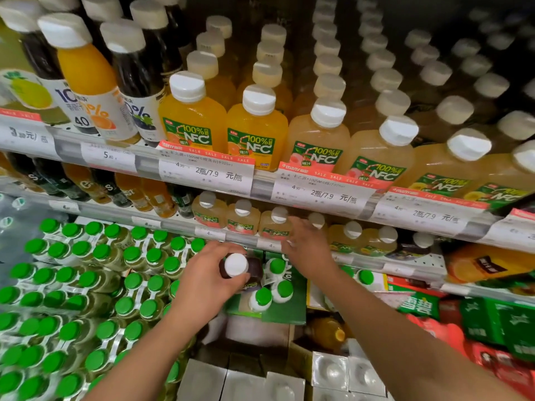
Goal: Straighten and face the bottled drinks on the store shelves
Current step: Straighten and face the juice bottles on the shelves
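Observation:
My left hand [211,273] grips a dark juice bottle [240,269] with a white cap, held out in front of the lower shelf. My right hand [307,241] reaches onto the lower shelf [240,237], its fingers around a pale NFC juice bottle [276,225] in the front row; the hand is blurred. More pale NFC bottles [351,237] stand to its right. On the upper shelf [260,183], orange NFC bottles [254,125] and peach NFC bottles [321,134] stand in rows facing front.
Green-capped bottles [86,285] in packs fill the lower left. Tall juice bottles [86,82] stand at upper left. Price tags [207,172] line the shelf edges. Green and red drink cases [492,322] lie at lower right, white cartons [333,371] at the bottom.

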